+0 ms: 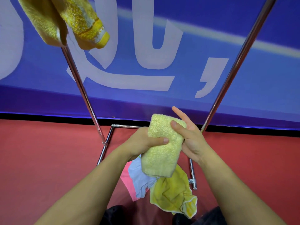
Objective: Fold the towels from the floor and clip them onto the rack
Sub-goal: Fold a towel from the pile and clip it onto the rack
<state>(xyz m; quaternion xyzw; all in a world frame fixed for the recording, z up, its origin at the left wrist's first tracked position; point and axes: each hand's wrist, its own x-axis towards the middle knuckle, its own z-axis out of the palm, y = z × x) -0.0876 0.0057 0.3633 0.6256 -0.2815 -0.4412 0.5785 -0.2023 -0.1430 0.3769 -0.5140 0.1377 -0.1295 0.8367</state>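
Note:
A pale yellow towel (pixel 162 151), folded into a thick strip, is held upright in front of me. My left hand (pixel 144 140) grips its left side with the thumb across the front. On its right side my right hand (pixel 190 137) has the thumb pressed on the upper fold, with the fingers spread behind the towel. On the red floor below lie a bright yellow towel (pixel 173 194), a light blue towel (pixel 139 177) and a pink towel (pixel 128 181) in a loose heap. Two yellow towels (pixel 65 20) hang from the metal rack (pixel 81 85) at the top left.
The rack's two chrome uprights slant up left and right (pixel 235 69), and its base bars (pixel 192 172) lie on the red floor around the heap. A blue banner with white lettering (pixel 154 46) covers the wall behind. Dark shoes (pixel 113 213) show at the bottom edge.

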